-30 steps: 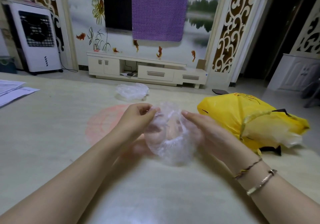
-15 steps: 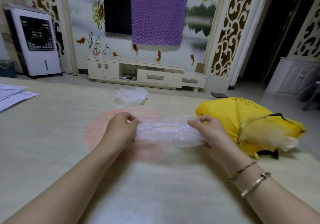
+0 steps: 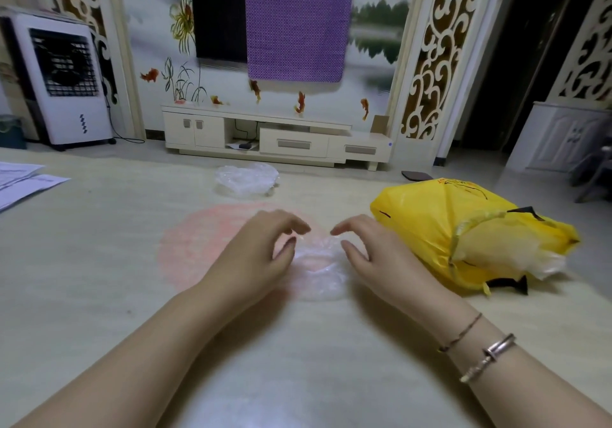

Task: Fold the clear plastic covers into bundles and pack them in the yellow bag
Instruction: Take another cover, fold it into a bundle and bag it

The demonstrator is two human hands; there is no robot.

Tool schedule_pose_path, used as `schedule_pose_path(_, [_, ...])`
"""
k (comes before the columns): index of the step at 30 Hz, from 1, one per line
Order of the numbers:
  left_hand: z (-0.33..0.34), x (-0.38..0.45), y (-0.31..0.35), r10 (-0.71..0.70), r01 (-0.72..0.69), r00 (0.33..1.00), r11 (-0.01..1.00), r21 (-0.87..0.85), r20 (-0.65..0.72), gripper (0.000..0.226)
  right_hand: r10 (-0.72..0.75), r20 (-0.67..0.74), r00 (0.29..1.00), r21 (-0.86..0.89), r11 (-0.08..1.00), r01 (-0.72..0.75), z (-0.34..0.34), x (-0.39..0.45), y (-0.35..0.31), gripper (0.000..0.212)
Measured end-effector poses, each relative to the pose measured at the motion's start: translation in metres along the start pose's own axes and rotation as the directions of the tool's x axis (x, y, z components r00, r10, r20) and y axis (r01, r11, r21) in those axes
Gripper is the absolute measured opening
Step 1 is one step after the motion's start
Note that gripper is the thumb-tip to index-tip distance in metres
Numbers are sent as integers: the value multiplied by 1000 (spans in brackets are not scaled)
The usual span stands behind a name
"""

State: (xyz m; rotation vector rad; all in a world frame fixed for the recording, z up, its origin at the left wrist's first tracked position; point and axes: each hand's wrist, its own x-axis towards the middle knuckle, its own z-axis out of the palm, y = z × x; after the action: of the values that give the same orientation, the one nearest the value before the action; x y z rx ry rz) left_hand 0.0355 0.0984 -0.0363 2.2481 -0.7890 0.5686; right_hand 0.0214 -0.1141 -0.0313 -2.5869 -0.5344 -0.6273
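Plastic shows pale through the open mouth of the yellow bag, which lies on its side at the right of the frame with that mouth toward the right edge. At frame centre a clear cover lies gathered on the table, its long axis running from the fingertips down toward the bottom of the frame. It sits between the two hands, under their arched fingers. The left hand and right hand curl over its upper end, fingertips nearly meeting; whether they pinch the plastic or only press it, I cannot tell. Another loose cover lies above, near the table's far edge.
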Motion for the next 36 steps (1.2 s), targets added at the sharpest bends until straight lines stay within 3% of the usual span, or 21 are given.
schedule_pose_path(2, [8, -3, -9, -36, 18, 983, 994, 105, 178, 31, 36, 154, 987, 4, 999, -37, 5, -1, 0, 33])
schedule_pose_path(5, [10, -4, -15, -153, 38, 898, 961, 273, 414, 45, 140, 466, 873, -78, 990, -117, 9, -2, 6, 57])
schedule_pose_path(8, [5, -5, -20, -315, 85, 787, 907, 413, 530, 74, 214, 572, 792, -189, 974, -126, 5, -3, 14, 71])
schedule_pose_path(10, [3, -5, -20, -344, 75, 760, 889, 451, 552, 91, 240, 591, 770, -219, 967, -134, 2, -4, 17, 75])
schedule_pose_path(13, [2, -6, -17, -312, 81, 786, 908, 411, 534, 95, 229, 577, 784, -191, 971, -143, -4, -8, 15, 78])
schedule_pose_path(15, [-1, -7, -17, -242, 115, 862, 949, 292, 445, 91, 186, 521, 833, -84, 982, -166, -11, -9, 12, 80])
schedule_pose_path(17, [-7, -7, -16, -125, 96, 953, 989, 115, 275, 77, 125, 438, 890, 41, 986, -159, -20, -8, 7, 77])
schedule_pose_path(19, [-12, -6, -15, -64, 68, 985, 998, -17, 163, 47, 55, 388, 920, 100, 990, -101, -28, -7, 4, 67])
schedule_pose_path(22, [-12, -6, -12, -86, 107, 973, 990, -89, 213, 22, 12, 408, 913, 95, 994, -55, -32, -8, 3, 58])
schedule_pose_path(29, [-8, -11, -12, -132, 152, 928, 988, -31, 348, 51, 22, 452, 892, -8, 1000, -20, -29, -11, 6, 40])
schedule_pose_path(33, [-5, -11, -13, -102, 109, 947, 994, -6, 303, 40, 9, 308, 951, -62, 998, 10, -15, -8, 8, 22])
schedule_pose_path(35, [-3, -10, -13, -85, 91, 963, 996, -13, 255, 24, 51, 207, 977, -5, 999, -51, -8, -5, 9, 11])
schedule_pose_path(36, [-2, -9, -12, -86, 94, 970, 995, -26, 226, 18, 94, 175, 980, 34, 994, -101, -5, -3, 11, 16])
